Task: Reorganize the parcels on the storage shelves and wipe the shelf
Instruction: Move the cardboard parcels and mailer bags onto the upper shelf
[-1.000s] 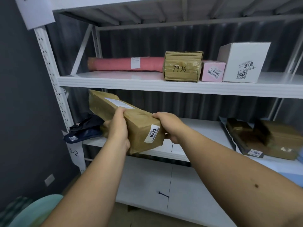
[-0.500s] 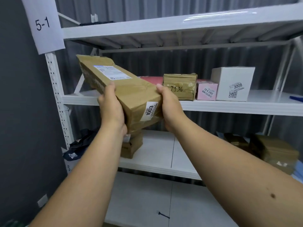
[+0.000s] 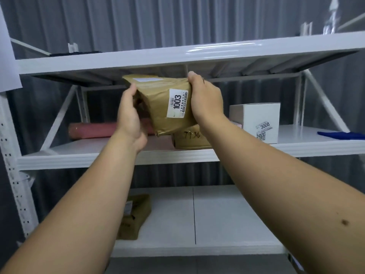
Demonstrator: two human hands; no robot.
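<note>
The white shelf rack fills the view, with three boards in sight, and the brown parcel marked 1003 is held up in front of the gap between the top board and the middle one, its far end reaching up close under the top board's edge. The left hand grips the parcel's left side, fingers curled round it, and the right hand clasps its right side, thumb at the upper corner. On the middle board a pink roll lies at the left, a taped brown box sits just behind the held parcel, and a white box marked 3008 stands to the right, with bare board beyond it up to a blue cloth. The lower board is mostly bare, with a brown package lying at its left.
</note>
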